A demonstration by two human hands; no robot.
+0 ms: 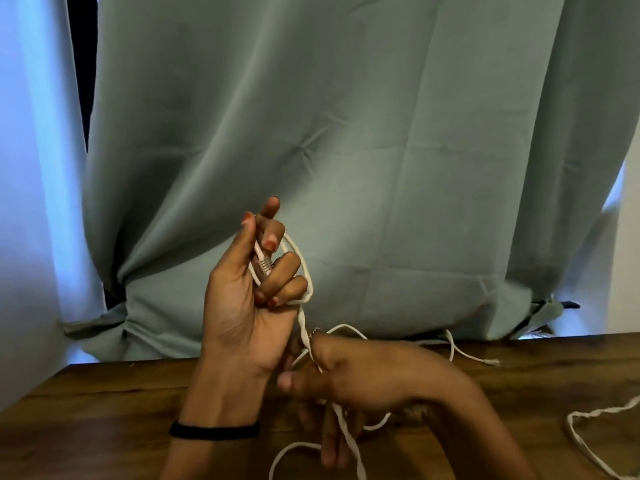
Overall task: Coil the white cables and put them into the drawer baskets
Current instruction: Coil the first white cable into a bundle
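My left hand (247, 292) is raised above the wooden table (104, 410), palm toward me, and grips the plug end of a white cable (304, 268), with one loop running round its curled fingers. From that loop the cable drops to my right hand (349, 372), which pinches it lower down near the table. More of the same cable trails under my right hand toward the front edge. Its other end (491, 362) lies on the table to the right. No drawer or basket is in view.
A second white cable (588, 441) lies in a loose bend at the table's right front. A grey-green curtain (346, 150) hangs right behind the table. A black band sits on my left wrist.
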